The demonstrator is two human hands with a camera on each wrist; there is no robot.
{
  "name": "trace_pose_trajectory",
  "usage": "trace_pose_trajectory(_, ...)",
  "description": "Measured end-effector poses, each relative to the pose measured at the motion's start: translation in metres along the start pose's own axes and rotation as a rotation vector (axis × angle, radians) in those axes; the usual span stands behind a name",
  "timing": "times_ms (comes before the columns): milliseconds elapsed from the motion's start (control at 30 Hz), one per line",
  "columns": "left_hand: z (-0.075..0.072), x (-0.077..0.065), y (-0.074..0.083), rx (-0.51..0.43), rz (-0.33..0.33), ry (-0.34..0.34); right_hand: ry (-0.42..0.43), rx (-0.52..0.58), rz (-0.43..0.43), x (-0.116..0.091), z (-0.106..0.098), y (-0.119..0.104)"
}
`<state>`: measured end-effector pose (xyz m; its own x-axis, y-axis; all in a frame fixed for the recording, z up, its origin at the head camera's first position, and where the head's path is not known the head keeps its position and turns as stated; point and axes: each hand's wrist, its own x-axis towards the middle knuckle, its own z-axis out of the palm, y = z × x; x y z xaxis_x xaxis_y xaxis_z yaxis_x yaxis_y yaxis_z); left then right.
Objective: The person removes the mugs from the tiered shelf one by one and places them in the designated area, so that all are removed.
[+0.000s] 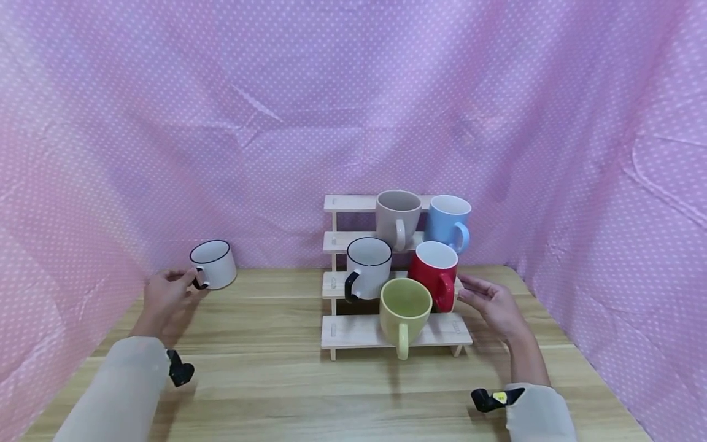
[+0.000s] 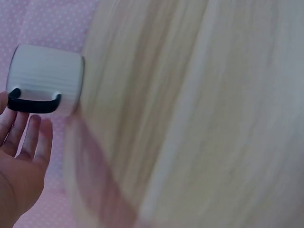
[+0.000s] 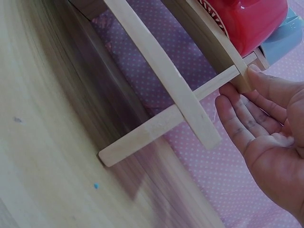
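Observation:
My left hand [image 1: 164, 296] pinches the black handle of a white black-rimmed mug [image 1: 219, 270] at the table's back left. In the left wrist view, the fingertips of this hand [image 2: 26, 161] meet one end of the handle. A stepped wooden display rack [image 1: 353, 331] stands right of centre. My right hand [image 1: 494, 307] holds the right end of one of its boards [image 3: 213, 42], with the thumb above and fingers below. Just above that thumb sits a red mug [image 3: 254, 21]. Beside it on the same step is a second white mug [image 1: 371, 279] with a black handle.
On the rack's lowest step stands a yellow-green mug [image 1: 405, 313]. Higher up are a grey-beige mug [image 1: 394, 221] and a light blue mug [image 1: 444, 224]. A pink-purple dotted cloth [image 1: 353, 110] hangs behind and beside the wooden table [image 1: 265, 380].

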<state>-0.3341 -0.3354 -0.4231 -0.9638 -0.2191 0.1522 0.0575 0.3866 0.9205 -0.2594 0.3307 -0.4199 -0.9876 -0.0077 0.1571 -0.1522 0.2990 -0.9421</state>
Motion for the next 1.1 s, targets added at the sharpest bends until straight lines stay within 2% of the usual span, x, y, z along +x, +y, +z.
trace_pose_trajectory(67,-0.005,0.003,0.008,0.163,0.039,0.033,0.005,-0.006,0.001,0.0,0.0,0.0)
trace_pose_trajectory(233,-0.007,0.014,0.034,0.249,0.113,0.065,0.004,-0.003,0.001,0.001,0.0,0.0)
trace_pose_trajectory(400,-0.001,0.023,0.063,0.306,0.173,0.018,-0.005,-0.012,0.02,0.001,-0.001,0.001)
trace_pose_trajectory(533,0.009,0.027,0.085,0.328,0.21,-0.056,-0.003,-0.02,0.027,0.0,-0.001,0.001)
trace_pose_trajectory(700,0.027,0.028,0.11,0.336,0.277,-0.106,-0.001,-0.028,0.027,-0.001,-0.001,0.0)
trace_pose_trajectory(900,0.049,0.022,0.137,0.319,0.365,-0.17,-0.005,-0.008,0.019,-0.002,0.0,-0.004)
trace_pose_trajectory(1100,0.073,0.014,0.159,0.299,0.398,-0.249,-0.012,-0.011,0.019,-0.002,-0.001,-0.001)
